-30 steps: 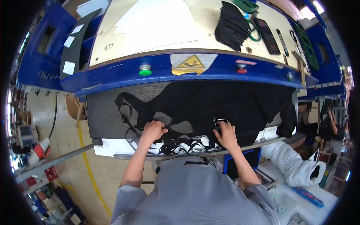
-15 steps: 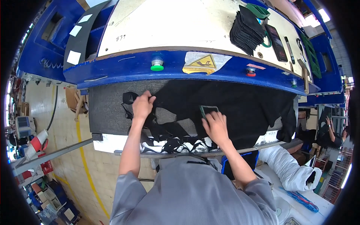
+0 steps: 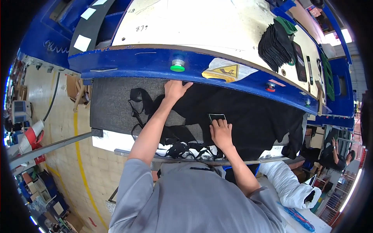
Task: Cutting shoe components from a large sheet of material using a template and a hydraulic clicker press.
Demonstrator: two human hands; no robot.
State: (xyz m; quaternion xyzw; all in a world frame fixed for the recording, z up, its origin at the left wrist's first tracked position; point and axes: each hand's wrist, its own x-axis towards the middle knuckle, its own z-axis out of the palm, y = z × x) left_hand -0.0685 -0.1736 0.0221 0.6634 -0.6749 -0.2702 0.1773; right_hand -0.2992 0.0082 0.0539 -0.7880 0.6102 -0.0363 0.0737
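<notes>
Black fabric (image 3: 252, 112) lies spread over a dark grey cutting board. On it rests a small rectangular cutting die (image 3: 217, 117) with a pale, greenish edge. My right hand (image 3: 221, 135) has its fingers bent over the near side of this die, hiding part of it. Farther off and to the left, my left hand (image 3: 176, 90) is at the far edge of the fabric, close under the blue beam. Its thumb stands out to the right, apart from the fingers, whose tips are partly hidden. Cut-out fabric scraps (image 3: 180, 149) hang along the board's near edge.
The blue machine beam (image 3: 136, 62) spans the far side, with a green button (image 3: 177, 66) and a red button (image 3: 271, 87). Above it, a pale tabletop (image 3: 186, 23) carries stacked black pieces (image 3: 275, 46), a phone (image 3: 299, 61) and a marker (image 3: 309, 70). Another person (image 3: 337, 157) is far right.
My left hand has left the loose scraps and moved away and to the right, up to the beam. My right hand remains at the die. The whole view has shifted slightly.
</notes>
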